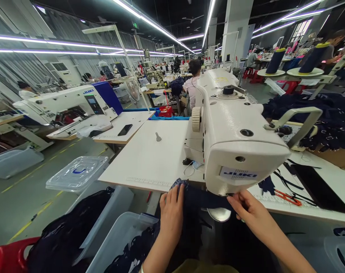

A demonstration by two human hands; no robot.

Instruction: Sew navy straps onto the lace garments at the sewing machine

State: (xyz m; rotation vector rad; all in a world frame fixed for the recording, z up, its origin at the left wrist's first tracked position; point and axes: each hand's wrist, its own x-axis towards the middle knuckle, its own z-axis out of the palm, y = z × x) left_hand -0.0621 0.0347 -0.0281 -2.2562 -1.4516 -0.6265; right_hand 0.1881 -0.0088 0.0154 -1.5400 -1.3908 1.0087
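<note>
A white sewing machine (pixel 237 125) marked JUKI stands in front of me, its head over a piece of dark navy fabric (pixel 206 196). My left hand (pixel 172 210) is closed on the left part of this fabric, fingers bent over it by the table's front edge. Close to the underside of the machine head, my right hand (pixel 248 206) pinches the fabric's right edge between thumb and fingers. Between the hands, below the fabric, a shiny rounded metal piece (pixel 220 214) shows. The needle area is hidden by the machine head.
Orange-handled thread snips (pixel 287 197), dark straps and a black flat panel (pixel 322 187) lie on the right. A small metal key-like tool (pixel 158 137) rests on the white table (pixel 144 159). Plastic bins (pixel 123 227) of navy pieces stand at left. Thread cones (pixel 275 61) rise behind.
</note>
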